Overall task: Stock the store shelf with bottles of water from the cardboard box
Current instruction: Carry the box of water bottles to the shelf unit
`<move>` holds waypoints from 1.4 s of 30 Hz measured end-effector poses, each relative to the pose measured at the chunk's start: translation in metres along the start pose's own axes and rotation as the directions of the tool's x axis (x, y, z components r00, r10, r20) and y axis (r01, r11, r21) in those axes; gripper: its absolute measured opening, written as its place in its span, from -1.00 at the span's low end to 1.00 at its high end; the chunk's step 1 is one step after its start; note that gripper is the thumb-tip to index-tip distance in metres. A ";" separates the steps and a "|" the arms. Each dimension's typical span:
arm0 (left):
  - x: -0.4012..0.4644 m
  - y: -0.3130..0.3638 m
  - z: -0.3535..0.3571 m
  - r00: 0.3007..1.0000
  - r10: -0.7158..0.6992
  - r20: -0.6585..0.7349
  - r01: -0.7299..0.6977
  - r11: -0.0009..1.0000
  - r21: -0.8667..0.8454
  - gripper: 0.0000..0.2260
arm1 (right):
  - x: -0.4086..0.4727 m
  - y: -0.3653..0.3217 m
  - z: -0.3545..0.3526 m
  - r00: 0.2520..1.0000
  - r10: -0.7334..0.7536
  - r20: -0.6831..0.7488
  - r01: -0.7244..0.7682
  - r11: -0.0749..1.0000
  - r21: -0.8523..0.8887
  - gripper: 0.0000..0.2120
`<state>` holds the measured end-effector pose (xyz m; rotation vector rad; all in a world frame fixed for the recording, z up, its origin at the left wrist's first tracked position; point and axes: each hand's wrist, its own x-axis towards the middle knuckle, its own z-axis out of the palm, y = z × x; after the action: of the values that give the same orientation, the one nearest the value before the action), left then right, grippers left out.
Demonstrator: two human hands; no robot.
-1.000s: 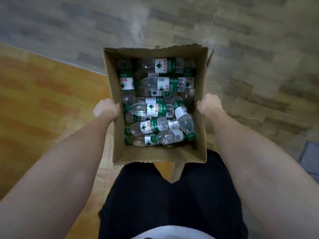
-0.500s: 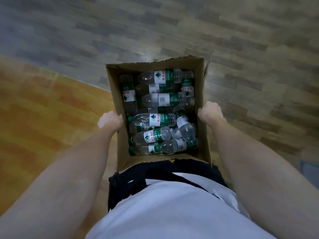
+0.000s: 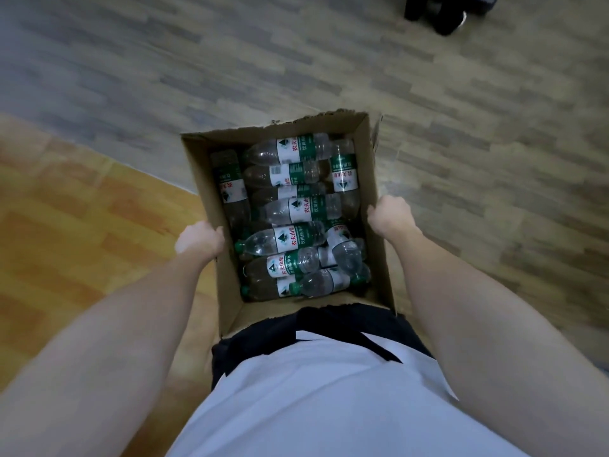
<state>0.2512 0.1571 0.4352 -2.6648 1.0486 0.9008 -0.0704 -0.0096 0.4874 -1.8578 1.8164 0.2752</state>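
Bottles of water (image 3: 290, 239) still all in the cardboard box (image 3: 227, 301), so stocking not yet begun; judged to be the carrying step, box held out in front of the body over a floor (image 3: 131, 61) of grey planks, with an orange-brown stretch (image 3: 66, 232) at the left. No shelf anywhere in view, so next move likely to call for reaching it, setting the box down somewhere steady, then freeing a hand to lift out the first bottle. Box open-topped, flaps torn away, near edge close against black shorts (image 3: 329, 324) and a white shirt (image 3: 313, 397). Inside, clear bottles with green caps and green-and-white labels, lying on their sides in a loose heap, some crosswise, some lengthwise, at least two layers deep; exact count impossible to tell, lower ones mostly covered. Left hand (image 3: 199, 242) clamped on the left wall of the box, fingers curled over or under the edge, hidden behind the knuckles. Right hand (image 3: 390, 216) gripping the right wall likewise, thumb just over the rim, remaining fingers out of sight outside the cardboard. Underside of the box hidden. Dark shape (image 3: 441, 11) at the top right cut off by the frame, perhaps shoes, too blurred to say.
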 end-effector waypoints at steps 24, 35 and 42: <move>0.097 0.085 -0.067 0.933 -0.310 0.185 0.310 0.950 0.029 -0.53 | 0.245 -0.099 -0.062 0.943 -0.276 0.187 0.319 0.910 -0.265 -0.70; 0.138 0.107 -0.113 0.911 -0.397 0.112 0.396 0.918 0.036 -0.57 | 0.314 -0.154 -0.089 0.914 -0.311 0.258 0.366 0.910 -0.197 -0.64; 0.176 0.117 -0.127 0.913 -0.396 0.104 0.398 0.917 -0.001 -0.55 | 0.348 -0.177 -0.097 0.918 -0.297 0.262 0.353 0.913 -0.205 -0.65</move>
<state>0.3372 -0.0738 0.4464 -2.6690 0.4465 0.9475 0.1095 -0.3665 0.4374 -2.1658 1.3393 0.5864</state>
